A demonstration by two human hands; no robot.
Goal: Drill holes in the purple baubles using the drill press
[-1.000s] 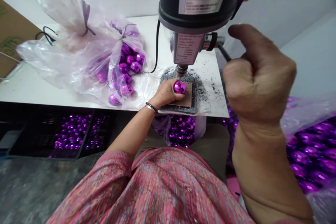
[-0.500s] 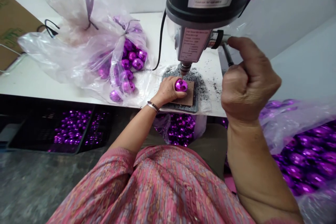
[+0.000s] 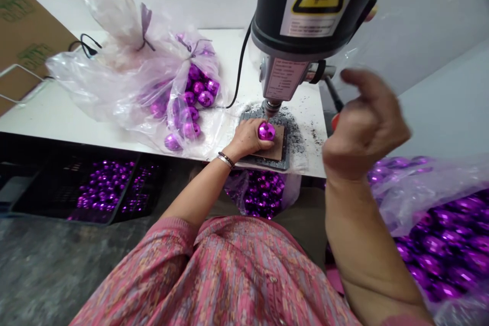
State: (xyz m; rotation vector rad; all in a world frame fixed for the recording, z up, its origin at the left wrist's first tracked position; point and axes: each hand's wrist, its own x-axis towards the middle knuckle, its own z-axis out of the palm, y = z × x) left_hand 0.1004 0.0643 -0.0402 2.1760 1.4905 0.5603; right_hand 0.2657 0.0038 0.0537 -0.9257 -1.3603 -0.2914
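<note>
Between the thumb and fingers of my left hand point(image 3: 249, 138) is a shiny purple ball point(image 3: 266, 131), held on a brown board point(image 3: 275, 152). The board lies on the grey base point(image 3: 263, 164) of a bench drill press point(image 3: 301, 20). The drill chuck point(image 3: 271, 107) stands just above the ball; whether the bit touches it I cannot tell. My right hand point(image 3: 364, 127), slightly blurred, is curled around the drill press's lever point(image 3: 334, 94), its index finger stretched toward the hub. A bit of the red knob shows beside the fingers.
Dark shavings point(image 3: 300, 135) lie around the base. Left on the white table point(image 3: 95, 122), a clear plastic bag point(image 3: 126, 81) holds purple balls. Below it stands a black crate point(image 3: 114, 216) with more. Another bag of balls point(image 3: 451, 244) is at the right, one more point(image 3: 263, 193) at my lap.
The whole view has shifted, so the table and drill appear lower. My right hand has changed its hold on the lever slightly, showing some red knob. My left hand keeps the ball on the board.
</note>
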